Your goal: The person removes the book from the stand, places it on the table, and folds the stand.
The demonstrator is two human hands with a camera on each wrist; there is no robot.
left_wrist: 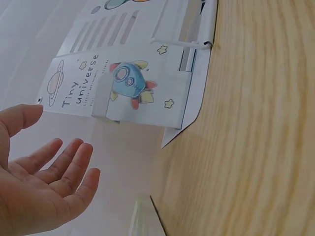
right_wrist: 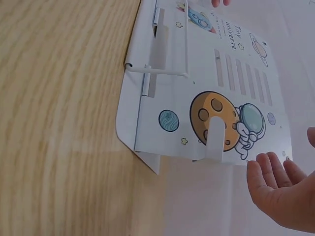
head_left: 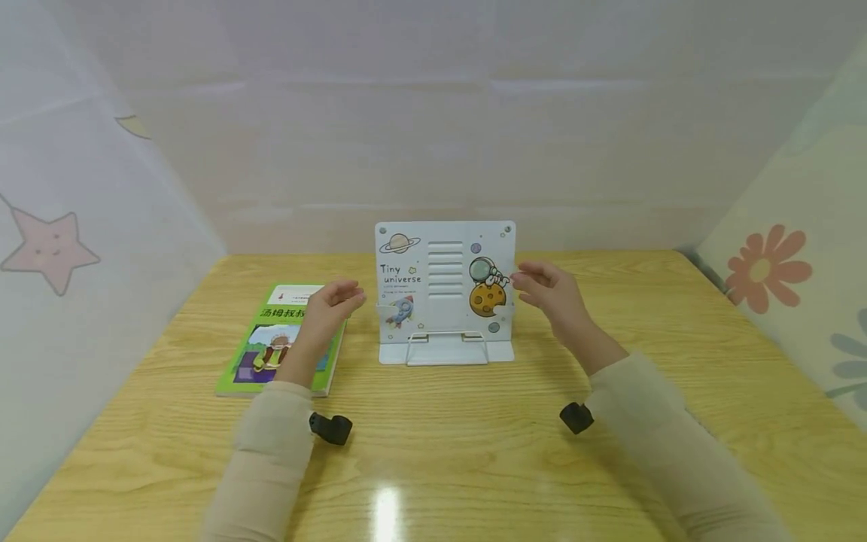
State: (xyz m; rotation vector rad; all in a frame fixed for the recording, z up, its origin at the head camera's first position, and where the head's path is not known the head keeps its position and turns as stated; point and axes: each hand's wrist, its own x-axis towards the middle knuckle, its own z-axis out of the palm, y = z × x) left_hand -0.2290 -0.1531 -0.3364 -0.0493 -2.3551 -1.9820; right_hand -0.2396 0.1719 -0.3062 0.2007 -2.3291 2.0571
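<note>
A white book stand (head_left: pixel 445 293) with a planet, a rocket, an astronaut and the words "Tiny universe" stands upright on the table. Its wire bracket (head_left: pixel 447 349) sits at the bottom front, and a small side clip (right_wrist: pixel 215 138) shows at each side. My left hand (head_left: pixel 325 320) is held just left of the stand, fingers relaxed and holding nothing; the left wrist view shows a gap between the fingertips (left_wrist: pixel 86 150) and the panel. On the other side, my right hand (head_left: pixel 555 297) reaches to the stand's right edge, fingers loosely bent, nothing in them.
A green picture-covered book (head_left: pixel 271 354) lies on the wooden table (head_left: pixel 447 452) at the left, partly behind my left forearm. Pale cloth (head_left: pixel 433 135) hangs behind the table and along both sides. Each wrist wears a small black camera (head_left: pixel 332 427).
</note>
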